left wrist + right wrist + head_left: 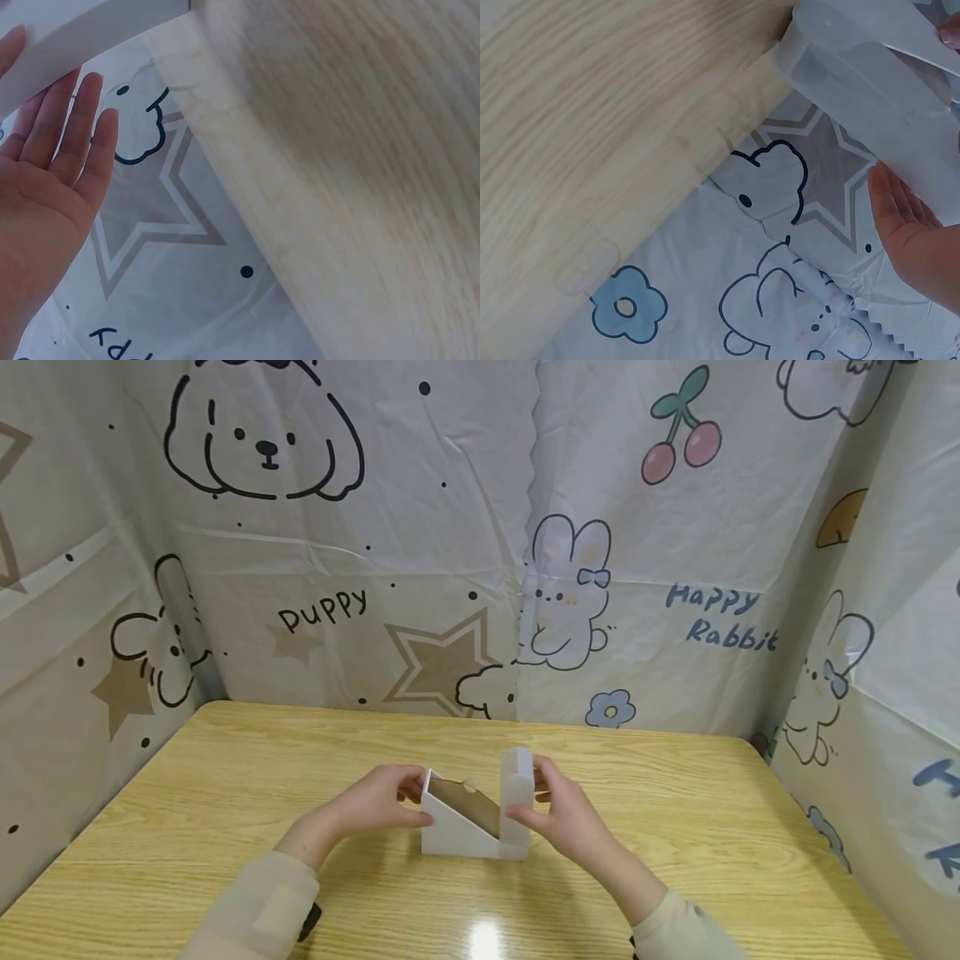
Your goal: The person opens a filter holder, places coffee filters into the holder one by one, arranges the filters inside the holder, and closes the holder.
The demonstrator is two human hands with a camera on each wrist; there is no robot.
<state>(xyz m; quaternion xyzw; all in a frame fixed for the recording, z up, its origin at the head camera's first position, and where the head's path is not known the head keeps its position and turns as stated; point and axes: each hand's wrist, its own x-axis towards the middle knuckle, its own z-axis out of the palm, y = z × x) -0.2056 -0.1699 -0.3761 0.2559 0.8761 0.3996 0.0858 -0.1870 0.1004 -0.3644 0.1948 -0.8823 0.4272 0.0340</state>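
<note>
A white box with a slanted open top [456, 832] stands on the table, its brown inside showing. At its right end rises a translucent plastic container [517, 789], tall with a rounded top. My left hand [381, 800] holds the tall left end of the box, thumb on the near side and fingers behind. In the left wrist view those fingers lie against the white wall [97, 34]. My right hand [564, 810] grips the translucent container, thumb across its near face and fingers round the far side. The right wrist view shows the container [870, 97] overlapping the box.
The wooden table [315, 735] extends around the box on all sides. A printed cloth [420, 535] with cartoon animals hangs behind it and at both sides.
</note>
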